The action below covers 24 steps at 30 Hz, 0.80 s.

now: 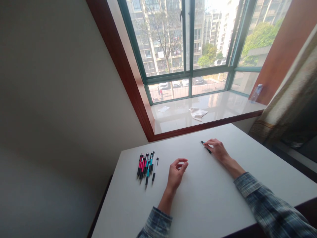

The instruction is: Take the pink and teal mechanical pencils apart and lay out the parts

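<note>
At the far side of the white table, my right hand is closed with its fingertips on a pen, dark with a bit of teal at its top end. The pen lies at or just above the tabletop; its middle is partly hidden by my fingers. My left hand hovers over the middle of the table, loosely curled, thumb and fingers slightly apart, holding nothing. To its left lies a bunch of click pens in pink, teal and white with black grips. A white pen lies at their right edge, nearest my left hand.
Beyond the table is a window sill with a crumpled cloth, a piece of paper and a clear bottle. A grey wall rises on the left, and a curtain hangs on the right.
</note>
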{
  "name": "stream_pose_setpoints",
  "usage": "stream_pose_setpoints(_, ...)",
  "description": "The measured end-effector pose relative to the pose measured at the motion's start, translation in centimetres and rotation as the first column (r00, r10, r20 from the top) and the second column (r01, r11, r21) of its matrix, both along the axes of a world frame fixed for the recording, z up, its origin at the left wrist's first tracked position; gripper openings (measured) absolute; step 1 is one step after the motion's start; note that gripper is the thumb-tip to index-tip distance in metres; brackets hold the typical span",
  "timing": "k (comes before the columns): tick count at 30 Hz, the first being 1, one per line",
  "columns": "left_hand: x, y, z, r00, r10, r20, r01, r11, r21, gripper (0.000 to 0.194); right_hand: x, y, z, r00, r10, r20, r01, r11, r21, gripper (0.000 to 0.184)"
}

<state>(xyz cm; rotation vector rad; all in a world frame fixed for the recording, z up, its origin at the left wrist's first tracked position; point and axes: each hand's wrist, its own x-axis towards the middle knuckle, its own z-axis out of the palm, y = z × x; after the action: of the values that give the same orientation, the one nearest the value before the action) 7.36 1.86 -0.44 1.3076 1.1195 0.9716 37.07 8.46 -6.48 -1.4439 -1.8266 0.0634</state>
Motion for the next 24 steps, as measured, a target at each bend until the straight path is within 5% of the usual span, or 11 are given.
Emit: stream_pose_setpoints(24, 0.0, 0.1, -0.2, 1.000, -0.005, -0.002, 0.005, 1.000, 0.014, 0.043, -2.1, -2.2, 1.9, 1.000, -0.024, -0.020, 0.026, 0.996, 0.083, 0.026)
